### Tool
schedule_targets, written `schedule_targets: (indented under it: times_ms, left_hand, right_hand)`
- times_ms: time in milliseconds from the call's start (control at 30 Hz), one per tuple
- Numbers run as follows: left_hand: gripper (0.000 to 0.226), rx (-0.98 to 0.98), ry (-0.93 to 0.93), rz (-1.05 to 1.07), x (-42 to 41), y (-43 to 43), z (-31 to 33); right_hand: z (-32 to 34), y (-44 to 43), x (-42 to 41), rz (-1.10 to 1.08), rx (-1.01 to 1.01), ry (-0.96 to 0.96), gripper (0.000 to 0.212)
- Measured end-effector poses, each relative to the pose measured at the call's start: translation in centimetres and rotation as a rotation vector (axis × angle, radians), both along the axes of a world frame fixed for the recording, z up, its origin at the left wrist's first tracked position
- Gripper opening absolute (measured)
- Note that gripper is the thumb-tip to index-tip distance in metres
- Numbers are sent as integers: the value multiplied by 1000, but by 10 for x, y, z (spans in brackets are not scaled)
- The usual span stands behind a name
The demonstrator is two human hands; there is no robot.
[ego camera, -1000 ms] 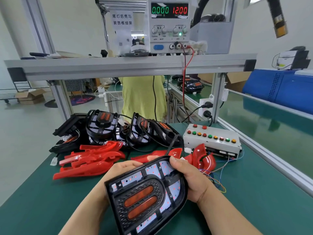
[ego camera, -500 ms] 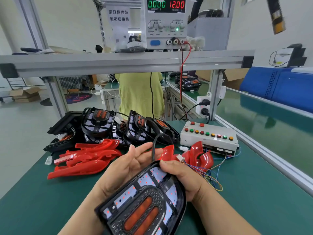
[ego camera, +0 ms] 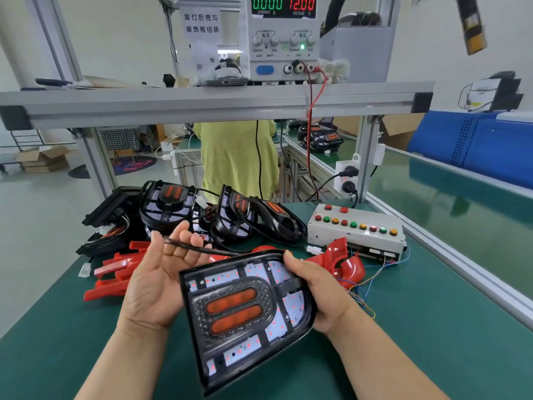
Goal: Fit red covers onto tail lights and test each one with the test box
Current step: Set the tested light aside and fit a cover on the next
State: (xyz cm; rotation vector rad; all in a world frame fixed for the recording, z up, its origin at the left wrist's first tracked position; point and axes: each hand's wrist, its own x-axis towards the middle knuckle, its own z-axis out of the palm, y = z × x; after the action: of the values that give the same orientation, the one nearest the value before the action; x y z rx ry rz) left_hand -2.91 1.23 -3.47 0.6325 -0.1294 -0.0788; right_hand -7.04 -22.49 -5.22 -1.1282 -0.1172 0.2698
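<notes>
Tail light (ego camera: 245, 310) gripped in right hand (ego camera: 314, 290); left hand (ego camera: 161, 272) spread palm-up.

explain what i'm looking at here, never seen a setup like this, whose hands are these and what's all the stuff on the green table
This is one picture from a camera worn on a person's head, looking down at their own two bare hands; no robot here. The right hand grips a black tail light by its right edge. The left hand is open, palm up, with a thin black cable lying across its fingers. On the green table lie more tail lights, red covers that go on them, and a grey test box with coloured buttons. On the shelf above stands a power supply reading 12.00 volts.
</notes>
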Motion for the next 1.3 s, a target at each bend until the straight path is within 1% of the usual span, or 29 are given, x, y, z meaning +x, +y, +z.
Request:
schedule_targets:
  times_ms: [100, 167, 200, 267, 300, 367, 400, 500, 600, 800, 867, 933, 1033, 1067, 1133, 1200, 1233, 1300]
  left_hand:
    - [39, 48, 170, 32, 1, 1, 3]
    - [41, 185, 282, 1, 1, 3, -1]
    - [44, 273, 308, -42, 2, 5, -4]
    - [39, 440, 318, -121, -1, 8, -8]
    - [40, 519, 310, -163, -3, 6, -8]
    - [53, 623, 278, -178, -5, 2, -7]
    - [52, 644, 245, -168, -5, 0, -6]
    - [37, 610, 174, -123, -2, 2, -9]
    - [36, 546, 102, -115, -3, 6, -10]
    - [34, 501, -39, -57, -7, 12, -4]
    - [36, 498, -41, 7, -7, 14, 0]
    - [35, 443, -23, 80, -6, 17, 1]
    - [15, 369, 41, 158, -5, 19, 4]
    - [17, 365, 62, 174, -3, 21, 3]
    - [26, 378, 106, 194, -1, 26, 3]
    - [29, 424, 169, 214, 0, 32, 2]
    - [28, 493, 209, 234, 1, 35, 1]
    - [24, 744, 296, 320, 5, 41, -3]
  right_hand:
    - [1, -3, 0, -40, -19, 32, 55]
    - [1, -6, 1, -70, -23, 70, 56]
    - [1, -7, 1, -89, -25, 83, 55]
    - [2, -6, 2, -117, -32, 104, 50]
    - [2, -5, 2, -128, -35, 118, 46]
    - [2, -3, 3, -150, -18, 151, 39]
    - [2, -3, 4, -167, -5, 167, 38]
    - [0, -3, 8, -229, 23, 198, 40]
    - [-1, -3, 9, -258, 45, 211, 41]
    - [1, -4, 8, -249, 49, 218, 38]
    - [1, -6, 7, -239, 40, 219, 38]
    - [2, -6, 6, -219, 39, 214, 38]
    - [5, -6, 4, -172, 20, 197, 40]
    - [5, -5, 3, -153, 14, 193, 42]
    - [5, -4, 1, -110, 19, 190, 47]
    - [5, -3, -1, -63, 31, 204, 50]
    - [5, -2, -2, -41, 22, 211, 52]
    - [6, 0, -3, -15, -25, 238, 56]
